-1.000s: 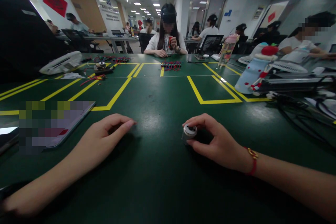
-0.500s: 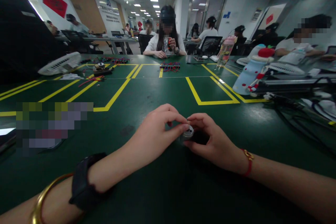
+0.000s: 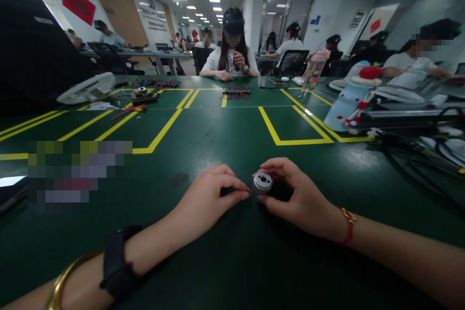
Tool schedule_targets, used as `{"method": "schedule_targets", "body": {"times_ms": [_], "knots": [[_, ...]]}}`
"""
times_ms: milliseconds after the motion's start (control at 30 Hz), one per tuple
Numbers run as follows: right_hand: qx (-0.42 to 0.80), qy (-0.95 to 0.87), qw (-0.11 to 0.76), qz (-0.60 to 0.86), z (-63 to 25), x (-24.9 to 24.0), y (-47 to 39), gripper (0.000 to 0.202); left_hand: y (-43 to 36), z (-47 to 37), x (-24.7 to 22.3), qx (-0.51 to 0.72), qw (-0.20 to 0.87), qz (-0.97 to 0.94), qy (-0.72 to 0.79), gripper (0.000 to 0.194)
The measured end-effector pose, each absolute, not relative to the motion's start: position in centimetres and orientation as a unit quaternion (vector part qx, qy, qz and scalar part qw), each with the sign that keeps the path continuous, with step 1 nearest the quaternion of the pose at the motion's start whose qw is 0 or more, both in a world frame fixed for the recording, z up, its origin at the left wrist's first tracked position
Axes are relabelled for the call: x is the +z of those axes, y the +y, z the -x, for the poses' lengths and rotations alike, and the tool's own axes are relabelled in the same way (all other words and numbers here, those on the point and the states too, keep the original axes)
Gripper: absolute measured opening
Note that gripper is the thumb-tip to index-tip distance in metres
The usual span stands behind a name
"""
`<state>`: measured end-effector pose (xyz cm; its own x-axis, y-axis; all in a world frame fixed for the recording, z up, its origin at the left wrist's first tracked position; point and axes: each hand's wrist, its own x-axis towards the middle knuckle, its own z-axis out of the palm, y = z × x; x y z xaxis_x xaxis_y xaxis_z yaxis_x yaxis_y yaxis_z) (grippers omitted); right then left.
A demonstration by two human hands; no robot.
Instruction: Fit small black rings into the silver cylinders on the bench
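Observation:
A small silvery metal cylinder (image 3: 263,181) with dark holes in its flat top, resembling a small motor, stands upright on the green table. My right hand (image 3: 290,193) curves around it from the right, thumb at the near side and fingers at the far side. Just left of the cylinder is my left hand (image 3: 214,193), its thumb and index fingertips brought together in a pinch, apart from the cylinder's top. Whether something tiny sits between those fingertips I cannot make out.
Yellow tape lines (image 3: 298,143) mark the green table (image 3: 214,131). A bundle of coloured wires (image 3: 236,92) lies ahead, before a seated person (image 3: 228,53). At right are a blue bottle (image 3: 339,109) and black cables (image 3: 399,155); at left, a white fan (image 3: 87,88).
My left hand has drawn back leftward and down from the cylinder's top, uncovering its holes. My right hand stays around the cylinder.

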<state>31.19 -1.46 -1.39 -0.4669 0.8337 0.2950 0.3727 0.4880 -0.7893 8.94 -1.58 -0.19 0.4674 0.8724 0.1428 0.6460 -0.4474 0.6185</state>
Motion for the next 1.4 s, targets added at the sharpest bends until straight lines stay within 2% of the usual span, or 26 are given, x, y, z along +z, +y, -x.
{"method": "schedule_targets", "body": {"times_ms": [133, 367, 600, 733, 833, 933, 1000, 1033, 1100, 1200, 1400], "knots": [[0.333, -0.79, 0.351, 0.377, -31.1, -1.4, -1.5, 0.049, -1.6, -9.2, -0.3, 0.214, 0.221, -0.834, 0.458, 0.013], [0.318, -0.765, 0.357, 0.431, -33.1, -0.2, -0.8, 0.052, -1.8, -6.9, 1.1, 0.246, 0.266, -0.783, 0.505, 0.026], [0.084, -0.681, 0.335, 0.646, -43.1, 0.3, 2.5, 0.053, -2.0, 0.7, 2.1, 0.263, 0.261, -0.623, 0.689, 0.037], [0.043, -0.627, 0.315, 0.711, -48.3, -0.4, 4.5, 0.05, -1.8, 3.0, 0.4, 0.327, 0.283, -0.556, 0.71, 0.043], [0.027, -0.629, 0.295, 0.719, -49.5, -0.5, 5.0, 0.049, -1.6, 3.4, -0.4, 0.339, 0.299, -0.551, 0.701, 0.044], [-0.119, -0.67, 0.292, 0.672, -47.3, 0.1, 4.1, 0.059, -1.7, 3.3, -0.6, 0.321, 0.296, -0.562, 0.702, 0.044], [-0.176, -0.725, 0.29, 0.599, -44.0, 0.6, 2.7, 0.057, -1.7, 3.2, -0.4, 0.311, 0.285, -0.565, 0.708, 0.045], [-0.153, -0.762, 0.281, 0.563, -42.0, 0.8, 1.9, 0.053, -1.8, 3.2, -0.4, 0.307, 0.28, -0.566, 0.712, 0.045], [-0.021, -0.832, 0.239, 0.5, -37.8, 0.9, 0.2, 0.043, -1.9, 3.1, -0.3, 0.299, 0.276, -0.569, 0.715, 0.046], [0.145, -0.866, 0.177, 0.445, -32.4, 0.3, -1.5, 0.046, -1.9, 3.0, -0.3, 0.299, 0.27, -0.575, 0.712, 0.046], [0.174, -0.861, 0.199, 0.435, -29.9, -0.2, -0.9, 0.021, -2.0, 3.0, -0.3, 0.299, 0.271, -0.577, 0.71, 0.045]]}}
